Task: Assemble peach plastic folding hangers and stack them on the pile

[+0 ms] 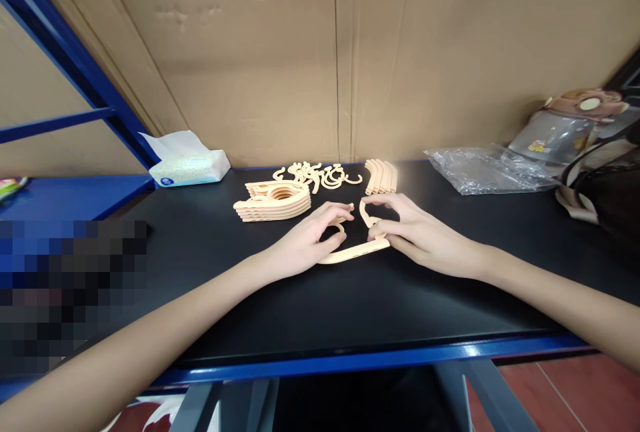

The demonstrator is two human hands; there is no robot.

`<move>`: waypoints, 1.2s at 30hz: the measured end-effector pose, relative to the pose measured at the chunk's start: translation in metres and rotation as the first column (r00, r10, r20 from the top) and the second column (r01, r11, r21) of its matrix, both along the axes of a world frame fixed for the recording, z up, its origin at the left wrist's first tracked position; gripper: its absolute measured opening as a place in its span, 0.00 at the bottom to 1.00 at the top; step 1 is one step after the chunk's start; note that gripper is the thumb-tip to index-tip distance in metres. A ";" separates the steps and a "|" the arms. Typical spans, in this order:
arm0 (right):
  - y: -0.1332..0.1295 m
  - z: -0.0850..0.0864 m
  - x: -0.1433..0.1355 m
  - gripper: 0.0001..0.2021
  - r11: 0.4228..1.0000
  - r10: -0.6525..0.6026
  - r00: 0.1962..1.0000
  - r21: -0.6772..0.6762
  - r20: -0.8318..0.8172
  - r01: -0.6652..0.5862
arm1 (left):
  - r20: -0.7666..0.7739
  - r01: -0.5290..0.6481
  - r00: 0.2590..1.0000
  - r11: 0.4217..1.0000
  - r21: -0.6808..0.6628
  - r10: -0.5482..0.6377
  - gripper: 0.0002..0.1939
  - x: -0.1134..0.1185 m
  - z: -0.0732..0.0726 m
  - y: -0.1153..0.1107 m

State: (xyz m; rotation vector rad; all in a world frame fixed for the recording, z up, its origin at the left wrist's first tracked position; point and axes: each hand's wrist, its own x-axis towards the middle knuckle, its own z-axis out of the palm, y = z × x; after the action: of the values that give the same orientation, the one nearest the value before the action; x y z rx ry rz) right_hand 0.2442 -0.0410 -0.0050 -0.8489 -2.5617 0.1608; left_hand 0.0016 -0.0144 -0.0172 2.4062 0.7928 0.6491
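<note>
A cream plastic hanger (357,251) is held just over the black table, partly covered by my fingers. My left hand (313,235) grips its left side, thumb and fingers curled around the curved part. On the other side my right hand (423,232) is closed on the hanger's right end, where a bent cream piece (367,213) rises beside the fingertips. Whether that piece is joined to the hanger I cannot tell. Behind my left hand lies a neat stack of similar cream hanger pieces (280,205). Loose cream hooks (333,177) are heaped farther back.
Several curved cream arm pieces (381,177) lie in a row behind my right hand. A tissue pack (193,169) stands at the back left. Clear plastic wrapping (487,172), a clear bottle (547,135) and a dark bag (610,199) occupy the right. Cardboard (280,72) walls the back.
</note>
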 end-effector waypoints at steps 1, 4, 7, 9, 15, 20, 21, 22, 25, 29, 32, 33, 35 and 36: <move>0.002 -0.001 0.001 0.11 0.999 -0.027 0.999 -0.041 -0.028 0.026 | -0.014 -0.038 0.999 0.999 0.007 0.038 0.13 0.000 -0.001 0.001; 0.005 -0.003 0.003 0.12 0.986 -0.060 0.997 -0.160 -0.056 0.050 | -0.042 -0.119 0.992 0.992 0.045 0.121 0.16 0.001 -0.004 0.001; 0.004 -0.001 0.001 0.13 0.984 -0.031 0.999 -0.178 -0.035 0.024 | -0.035 -0.145 0.988 0.985 0.095 0.149 0.21 0.003 -0.006 0.000; 0.000 0.001 -0.002 0.12 0.989 -0.015 1.000 -0.147 0.009 0.016 | -0.080 -0.170 0.980 0.975 0.141 0.183 0.20 0.005 -0.006 -0.001; -0.014 0.002 -0.011 0.16 0.998 -0.035 0.994 -0.042 0.103 0.040 | -0.211 -0.224 0.940 0.952 0.208 0.267 0.16 0.010 -0.005 -0.007; -0.012 0.002 -0.008 0.12 0.987 0.025 0.995 -0.161 0.100 -0.009 | -0.251 -0.250 0.917 0.938 0.241 0.310 0.20 0.009 -0.003 -0.009; -0.011 0.003 -0.007 0.11 0.983 0.041 0.994 -0.182 0.104 -0.021 | -0.259 -0.249 0.914 0.935 0.252 0.313 0.20 0.008 -0.003 -0.009; -0.010 0.005 -0.006 0.10 0.979 0.055 0.993 -0.203 0.108 -0.032 | -0.267 -0.246 0.911 0.933 0.262 0.315 0.20 0.008 -0.003 -0.009; -0.008 0.010 -0.004 0.07 0.962 0.086 0.991 -0.269 0.103 -0.055 | -0.283 -0.235 0.905 0.929 0.287 0.317 0.20 0.007 -0.003 -0.010; -0.010 0.014 -0.004 0.06 0.928 0.103 0.991 -0.367 0.084 -0.066 | -0.291 -0.226 0.902 0.924 0.309 0.318 0.20 0.008 -0.003 -0.010; -0.011 0.013 -0.004 0.07 0.917 0.125 0.990 -0.389 0.063 -0.091 | -0.287 -0.219 0.905 0.923 0.317 0.314 0.20 0.009 -0.002 -0.011; -0.010 0.012 -0.004 0.07 0.917 0.135 0.989 -0.384 0.054 -0.104 | -0.283 -0.219 0.907 0.923 0.318 0.313 0.20 0.009 -0.002 -0.011; -0.009 0.010 -0.003 0.07 0.921 0.149 0.988 -0.370 0.043 -0.123 | -0.274 -0.218 0.911 0.924 0.314 0.308 0.20 0.010 -0.001 -0.011; -0.008 0.009 -0.002 0.07 0.924 0.150 0.988 -0.361 0.040 -0.126 | -0.268 -0.217 0.914 0.925 0.310 0.305 0.20 0.010 -0.001 -0.011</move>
State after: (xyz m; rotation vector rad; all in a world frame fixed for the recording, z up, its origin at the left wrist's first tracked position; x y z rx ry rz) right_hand 0.2419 -0.0492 0.0037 -0.8072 -2.6994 0.6711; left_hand 0.0115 -0.0258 -0.0180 2.7236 1.2517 0.5095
